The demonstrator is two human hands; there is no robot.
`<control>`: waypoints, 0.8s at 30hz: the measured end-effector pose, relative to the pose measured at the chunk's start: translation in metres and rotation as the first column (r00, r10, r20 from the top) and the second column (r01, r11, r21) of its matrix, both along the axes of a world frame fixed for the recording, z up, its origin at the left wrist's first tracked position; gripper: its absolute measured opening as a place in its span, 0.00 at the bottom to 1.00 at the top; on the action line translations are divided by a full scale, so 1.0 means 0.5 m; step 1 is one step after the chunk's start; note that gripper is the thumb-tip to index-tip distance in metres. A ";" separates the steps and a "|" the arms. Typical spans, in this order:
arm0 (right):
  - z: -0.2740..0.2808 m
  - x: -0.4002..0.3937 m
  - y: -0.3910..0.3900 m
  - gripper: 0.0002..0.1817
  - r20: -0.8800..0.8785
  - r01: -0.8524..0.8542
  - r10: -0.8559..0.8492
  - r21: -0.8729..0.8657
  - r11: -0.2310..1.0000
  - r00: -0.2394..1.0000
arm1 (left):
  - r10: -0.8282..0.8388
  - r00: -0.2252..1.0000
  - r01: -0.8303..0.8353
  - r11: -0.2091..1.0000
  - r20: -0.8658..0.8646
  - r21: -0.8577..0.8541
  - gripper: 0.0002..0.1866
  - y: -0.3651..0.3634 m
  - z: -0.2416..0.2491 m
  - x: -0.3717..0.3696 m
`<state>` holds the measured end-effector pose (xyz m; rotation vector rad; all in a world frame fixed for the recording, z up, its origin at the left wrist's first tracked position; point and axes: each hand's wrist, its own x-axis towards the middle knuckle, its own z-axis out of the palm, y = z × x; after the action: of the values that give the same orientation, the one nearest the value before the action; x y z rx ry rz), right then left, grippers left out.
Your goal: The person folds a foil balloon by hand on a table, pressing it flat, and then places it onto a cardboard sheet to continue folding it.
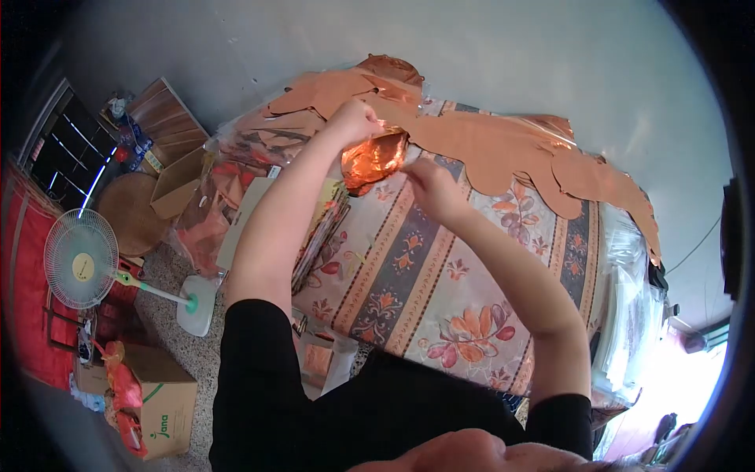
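Observation:
A shiny copper-coloured foil sheet (373,164), crumpled and curved, hangs between my two hands above the table. My left hand (355,123) pinches its upper edge with closed fingers. At the foil's lower right edge, my right hand (434,189) has its thumb and fingers pressed together on it. Behind my hands lie flat matte copper-brown sheets (499,145) with scalloped edges, spread along the far side of the table. A flowered cloth (456,267) covers the tabletop under my arms.
Left of my left arm are a stack of flat boards or papers (321,236) and clear plastic with orange-brown scraps (206,224). A standing fan (82,259) and a cardboard box (167,409) stand on the floor. Clear plastic sheets (625,315) hang at the table's right end.

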<state>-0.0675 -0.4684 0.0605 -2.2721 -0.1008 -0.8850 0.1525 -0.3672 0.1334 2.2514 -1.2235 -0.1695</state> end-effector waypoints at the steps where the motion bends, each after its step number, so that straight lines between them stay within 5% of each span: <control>1: -0.003 0.052 0.005 0.10 0.023 -0.016 0.017 -0.015 1.000 1.000 | 0.015 0.999 -0.014 1.000 0.044 -0.017 0.11 0.000 0.003 -0.010; 3: -0.012 0.130 0.009 0.11 0.048 -0.034 0.036 -0.036 0.999 0.998 | 0.048 0.999 -0.047 0.998 0.022 -0.046 0.10 0.005 0.024 -0.011; 5: -0.027 0.185 0.007 0.15 -0.321 -0.066 -0.021 -0.260 0.963 0.947 | 0.168 0.983 -0.157 0.979 0.075 -0.127 0.10 0.010 0.084 0.013; 7: -0.109 0.204 0.021 0.18 -0.207 0.041 -0.119 -0.348 0.936 0.971 | 0.286 0.957 -0.260 0.917 0.045 -0.303 0.12 0.026 0.144 0.119; 8: -0.134 0.207 0.026 0.21 -0.085 0.154 -0.208 -0.420 0.894 0.975 | 0.406 0.907 -0.286 0.789 0.113 -0.544 0.11 0.040 0.195 0.127; 9: -0.126 0.207 0.025 0.23 -0.238 0.072 -0.166 -0.359 0.930 0.957 | 0.556 0.814 -0.309 0.657 0.166 -0.687 0.12 0.059 0.250 0.112; 10: -0.127 0.206 0.024 0.23 -0.242 0.072 -0.167 -0.359 0.930 0.956 | 0.593 0.805 -0.346 0.498 0.021 -0.795 0.10 0.065 0.300 0.151; 14: -0.127 0.200 0.022 0.25 -0.222 0.051 -0.127 -0.319 0.946 0.967 | 0.619 0.778 -0.112 0.310 0.111 -0.944 0.11 0.084 0.470 0.122; 16: -0.129 0.202 0.020 0.26 -0.263 0.046 -0.134 -0.318 0.947 0.955 | 0.455 0.859 0.125 0.261 0.236 -0.957 0.09 0.077 0.515 0.034; 17: -0.138 0.207 0.017 0.23 -0.180 0.072 -0.135 -0.322 0.944 0.974 | 0.421 0.837 0.159 0.424 0.350 -0.892 0.08 0.071 0.531 0.028; 18: -0.141 0.209 0.014 0.21 -0.094 0.097 -0.134 -0.323 0.941 0.987 | -0.109 0.979 0.205 0.478 0.174 -0.854 0.07 0.076 0.529 0.007; 19: -0.127 0.202 0.012 0.21 -0.089 0.097 -0.133 -0.327 0.940 0.987 | -0.593 0.801 0.281 0.495 -0.083 -0.822 0.07 0.083 0.520 -0.029; 20: -0.105 0.187 0.009 0.18 -0.184 0.066 -0.079 -0.074 0.995 0.980 | -0.260 0.963 0.227 0.631 0.073 -0.742 0.08 0.064 0.496 -0.119; 21: -0.091 0.174 0.004 0.16 -0.260 0.052 -0.002 0.186 0.981 0.966 | 0.094 0.960 0.112 0.731 0.262 -0.673 0.09 0.042 0.468 -0.214; 22: -0.088 0.166 -0.006 0.16 -0.257 0.054 -0.005 0.184 0.981 0.966 | 0.054 0.913 0.225 0.759 0.403 -0.611 0.10 0.039 0.432 -0.242; 23: -0.085 0.158 -0.022 0.12 -0.097 0.027 0.032 0.550 0.835 0.995 | 0.011 0.847 0.323 0.782 0.532 -0.532 0.11 0.038 0.384 -0.259; 24: -0.082 0.147 -0.043 0.12 0.067 -0.057 0.004 0.823 0.565 0.998 | -0.104 0.817 0.396 0.817 0.567 -0.420 0.10 0.043 0.344 -0.294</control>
<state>0.0060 -0.4901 0.0194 -1.3342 0.2203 -0.7489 0.0055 -0.3457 0.3056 1.6723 -1.6186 0.6553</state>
